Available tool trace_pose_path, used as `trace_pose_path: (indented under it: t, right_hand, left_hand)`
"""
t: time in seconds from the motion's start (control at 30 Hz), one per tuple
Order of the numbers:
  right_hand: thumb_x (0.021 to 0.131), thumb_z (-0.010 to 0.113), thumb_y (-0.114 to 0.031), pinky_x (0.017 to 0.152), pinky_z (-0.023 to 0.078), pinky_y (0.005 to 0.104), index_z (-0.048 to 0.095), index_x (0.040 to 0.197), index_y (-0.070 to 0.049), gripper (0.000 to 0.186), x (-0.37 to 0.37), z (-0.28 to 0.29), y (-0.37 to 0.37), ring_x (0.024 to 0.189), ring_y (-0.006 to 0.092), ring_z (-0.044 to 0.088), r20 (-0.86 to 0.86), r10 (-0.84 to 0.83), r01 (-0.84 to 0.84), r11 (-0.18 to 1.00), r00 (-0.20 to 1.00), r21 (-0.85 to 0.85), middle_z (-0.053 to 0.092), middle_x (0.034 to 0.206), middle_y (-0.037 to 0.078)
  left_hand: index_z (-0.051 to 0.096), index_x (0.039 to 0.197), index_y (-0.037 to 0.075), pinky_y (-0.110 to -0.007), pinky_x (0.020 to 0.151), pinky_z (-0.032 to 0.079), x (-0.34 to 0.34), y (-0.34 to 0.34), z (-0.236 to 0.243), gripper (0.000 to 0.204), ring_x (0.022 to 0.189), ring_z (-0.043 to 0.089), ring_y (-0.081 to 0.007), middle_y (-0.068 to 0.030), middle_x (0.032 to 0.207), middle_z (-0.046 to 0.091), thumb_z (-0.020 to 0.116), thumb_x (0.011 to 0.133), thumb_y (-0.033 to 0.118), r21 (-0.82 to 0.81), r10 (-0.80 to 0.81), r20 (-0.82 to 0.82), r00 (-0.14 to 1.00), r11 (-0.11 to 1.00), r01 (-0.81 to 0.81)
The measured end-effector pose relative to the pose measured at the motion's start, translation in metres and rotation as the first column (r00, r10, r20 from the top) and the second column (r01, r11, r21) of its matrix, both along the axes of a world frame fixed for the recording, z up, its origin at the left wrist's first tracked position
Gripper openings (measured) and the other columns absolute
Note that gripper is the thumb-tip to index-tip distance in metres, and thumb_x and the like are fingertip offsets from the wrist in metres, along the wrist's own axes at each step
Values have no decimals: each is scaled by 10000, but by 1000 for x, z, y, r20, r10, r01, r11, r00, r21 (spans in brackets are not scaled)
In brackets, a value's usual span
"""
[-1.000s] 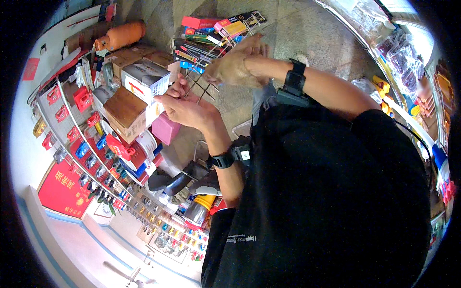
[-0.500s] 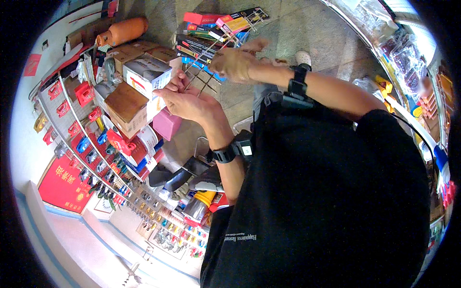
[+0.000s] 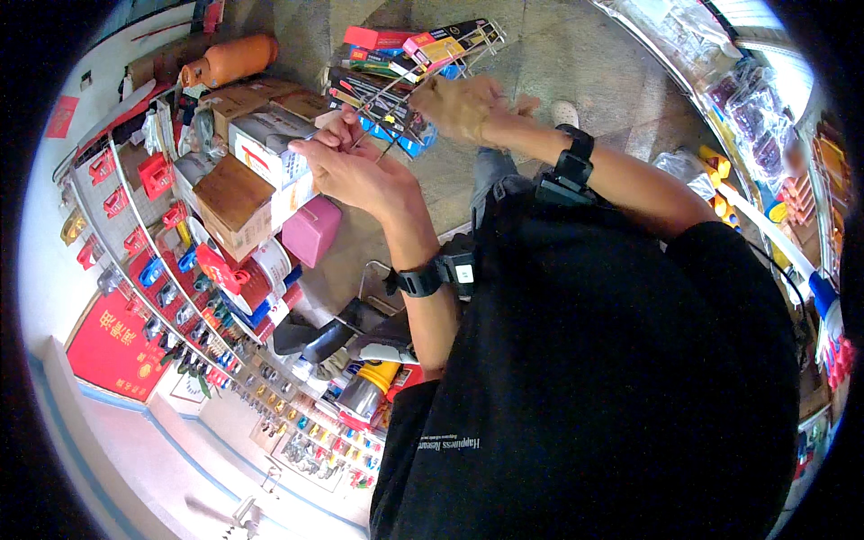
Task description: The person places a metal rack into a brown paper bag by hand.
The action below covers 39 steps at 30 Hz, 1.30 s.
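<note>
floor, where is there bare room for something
Bare floor shows between the flat boxes and the plastic bags at right, beyond the shoe; another patch between the orange cylinder and those boxes. Crowded left of the left hand: cartons, pink container.

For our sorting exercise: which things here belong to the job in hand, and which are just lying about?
Job in hand:
metal wire rack
left hand, holding its near end
right hand, beside its bars, too blurred to tell contact

Apparently lying about:
coloured boxes beyond the hands
orange gas cylinder
pink container
brown cardboard box
</note>
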State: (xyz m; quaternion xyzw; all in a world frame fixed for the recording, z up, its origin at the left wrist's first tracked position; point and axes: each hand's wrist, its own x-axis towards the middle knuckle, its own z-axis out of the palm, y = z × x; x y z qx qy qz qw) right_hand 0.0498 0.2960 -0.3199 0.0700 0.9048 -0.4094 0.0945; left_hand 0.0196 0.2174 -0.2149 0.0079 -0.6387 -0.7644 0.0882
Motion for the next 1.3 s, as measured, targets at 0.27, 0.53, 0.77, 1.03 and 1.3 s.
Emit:
trace_pose_path:
  t: [0.27,0.53,0.77,1.03,1.3]
  right_hand:
    - [864,486,-386,781,476,363,534,1036,-51,380,25,-63,48,947,270,596,114,-230,214,967,966,139,604,973,123]
    - [931,414,-224,951,412,349,419,1240,-54,353,50,-49,94,1110,221,511,-1,-333,-177,-498,943,-849,500,1222,90]
    - [951,393,-157,1010,394,346,366,1323,-71,383,57,12,98,1191,206,463,-229,-380,-434,-647,896,-626,440,1335,83]
    - [930,429,-255,953,436,369,416,1289,-74,401,49,39,89,1141,229,494,-160,-554,-261,-108,817,-959,514,1249,67]
    - [851,529,-176,815,500,350,564,1162,-72,329,38,-22,103,1010,195,582,-345,-381,-272,233,858,-934,583,1164,62]
  left_hand:
    - [317,692,78,-310,736,398,-14,-18,-5,405,728,451,-185,-60,689,409,356,995,344,73,-56,-28,998,996,58]
    - [368,732,57,-304,754,402,-11,-14,-1,349,724,450,-170,-45,688,405,384,994,287,47,-102,-22,995,994,103]
    - [559,913,14,-268,755,467,3,6,6,81,746,522,-117,-31,775,526,565,892,92,-482,-337,-17,941,828,288]
    - [581,936,18,-187,551,324,9,31,7,222,632,406,-41,27,671,474,703,751,7,-628,-540,103,835,616,475]
    - [582,885,10,-171,586,346,9,23,9,89,671,431,-28,41,763,524,647,824,11,-491,-607,87,790,664,564]
